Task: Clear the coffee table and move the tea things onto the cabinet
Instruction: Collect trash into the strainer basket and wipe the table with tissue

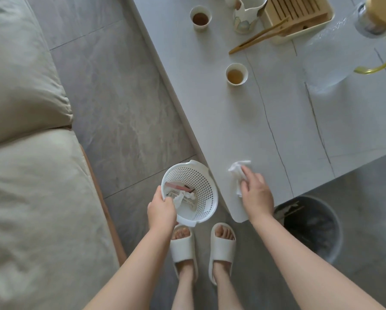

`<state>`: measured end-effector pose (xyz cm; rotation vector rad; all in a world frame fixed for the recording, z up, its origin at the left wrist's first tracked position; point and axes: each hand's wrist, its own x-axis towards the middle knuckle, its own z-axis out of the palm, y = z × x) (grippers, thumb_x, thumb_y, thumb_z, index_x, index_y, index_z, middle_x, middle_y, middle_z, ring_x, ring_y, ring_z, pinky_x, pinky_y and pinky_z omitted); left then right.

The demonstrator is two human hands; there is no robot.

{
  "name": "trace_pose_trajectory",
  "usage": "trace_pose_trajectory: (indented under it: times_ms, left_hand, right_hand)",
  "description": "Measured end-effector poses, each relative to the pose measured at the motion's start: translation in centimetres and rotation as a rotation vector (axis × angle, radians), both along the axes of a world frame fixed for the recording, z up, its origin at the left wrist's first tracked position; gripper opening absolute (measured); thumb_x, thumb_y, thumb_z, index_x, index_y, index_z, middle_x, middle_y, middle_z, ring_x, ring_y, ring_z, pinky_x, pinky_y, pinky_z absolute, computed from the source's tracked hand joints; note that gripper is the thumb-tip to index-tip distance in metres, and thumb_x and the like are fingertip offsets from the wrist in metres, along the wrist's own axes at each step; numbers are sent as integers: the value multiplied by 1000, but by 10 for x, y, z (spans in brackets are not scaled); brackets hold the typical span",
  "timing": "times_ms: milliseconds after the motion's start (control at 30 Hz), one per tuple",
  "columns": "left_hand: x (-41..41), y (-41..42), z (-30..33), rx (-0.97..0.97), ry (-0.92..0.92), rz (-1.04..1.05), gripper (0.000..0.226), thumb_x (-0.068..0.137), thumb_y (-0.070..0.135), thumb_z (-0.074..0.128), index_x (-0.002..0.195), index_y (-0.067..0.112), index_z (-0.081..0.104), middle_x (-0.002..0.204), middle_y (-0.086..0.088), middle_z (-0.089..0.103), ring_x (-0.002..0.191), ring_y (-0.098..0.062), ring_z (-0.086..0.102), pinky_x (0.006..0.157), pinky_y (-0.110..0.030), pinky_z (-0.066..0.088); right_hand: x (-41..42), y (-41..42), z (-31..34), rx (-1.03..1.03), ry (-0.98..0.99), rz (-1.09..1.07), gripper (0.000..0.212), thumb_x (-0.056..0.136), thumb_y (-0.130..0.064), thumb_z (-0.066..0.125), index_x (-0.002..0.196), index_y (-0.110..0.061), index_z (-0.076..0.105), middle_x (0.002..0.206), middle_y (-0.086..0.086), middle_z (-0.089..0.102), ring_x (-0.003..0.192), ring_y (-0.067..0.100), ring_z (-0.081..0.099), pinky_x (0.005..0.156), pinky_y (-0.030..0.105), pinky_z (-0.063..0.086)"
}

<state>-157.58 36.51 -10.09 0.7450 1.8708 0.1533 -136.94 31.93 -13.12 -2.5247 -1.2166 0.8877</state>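
My left hand (161,209) grips the rim of a white perforated basket (204,186), held beside the coffee table's near corner; wrappers and crumpled paper lie inside it. My right hand (255,190) presses a crumpled white tissue (236,172) on the grey coffee table (277,135). Farther along the table stand a cup of dark tea (200,17), a cup of pale tea (236,74), a painted pitcher (248,14), a cream tea tray with wooden slats (297,16) and bamboo tongs (259,38) leaning off it.
A clear glass jug with a yellow-green handle (335,61) stands at the table's right side, under a vase (375,16). A dark lined waste bin (310,227) sits on the floor by the table's corner. A pale sofa (30,153) fills the left.
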Motion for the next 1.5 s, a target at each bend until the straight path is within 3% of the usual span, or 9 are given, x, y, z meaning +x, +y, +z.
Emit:
trace_pose_trajectory:
  times_ms: [233,433,533,633,733,900,1133,1300,1500]
  left_hand:
    - [-12,-5,30,-16,-39,-30,49,81,4,34,111,31,61,103,-6,67,97,-35,61,81,-52,55]
    - [-29,-7,87,-12,-110,23,54,78,1,35,101,40,64,96,0,68,92,-30,65,74,-51,58]
    - [-30,0,129,31,-153,52,53,78,3,38,90,47,65,82,11,68,81,-21,65,73,-48,59]
    - [-26,7,177,97,-207,30,53,79,3,40,111,38,64,89,7,69,86,-22,65,71,-46,59]
    - [-19,12,228,130,-272,52,55,78,2,41,101,45,66,81,7,67,74,-16,65,46,-31,54]
    - [8,10,299,160,-414,47,55,78,1,42,85,48,68,68,14,71,63,-16,68,53,-38,57]
    - [76,0,371,169,-524,-98,42,84,1,46,110,29,63,105,-8,66,96,-35,66,65,-55,58]
    - [147,-38,402,167,-573,-262,36,90,7,49,117,29,56,97,4,63,82,-14,62,45,-26,53]
    - [248,-123,427,199,-597,-371,34,97,18,47,131,20,50,120,-10,60,95,-24,61,60,-36,57]
  right_hand:
    - [-67,5,27,-210,295,119,30,90,-19,47,120,-23,53,114,3,63,101,26,58,78,35,48]
    - [-80,-2,95,-113,338,262,31,93,-33,50,119,-19,58,123,-4,58,113,17,49,96,28,40]
    - [-73,-6,140,40,227,121,28,91,-20,53,119,-17,59,122,-1,58,113,17,46,95,22,34]
    - [-60,-10,191,82,217,-41,39,90,-16,56,128,-13,50,127,3,52,116,19,46,98,27,36]
    - [-50,-10,244,76,398,-209,39,90,-22,57,127,-15,49,121,2,57,109,16,53,96,32,45]
    - [-34,-16,316,236,651,-456,35,92,-19,54,126,-23,50,116,0,59,100,15,60,71,26,57]
    - [20,-53,390,463,756,-757,36,90,-9,54,122,-26,55,107,-5,60,94,16,60,58,26,57]
    - [76,-112,421,605,800,-901,35,88,-5,54,115,-27,57,105,-3,64,95,21,63,63,36,60]
    - [162,-206,437,728,788,-1009,33,88,-2,54,113,-24,57,104,-2,66,94,24,65,65,36,60]
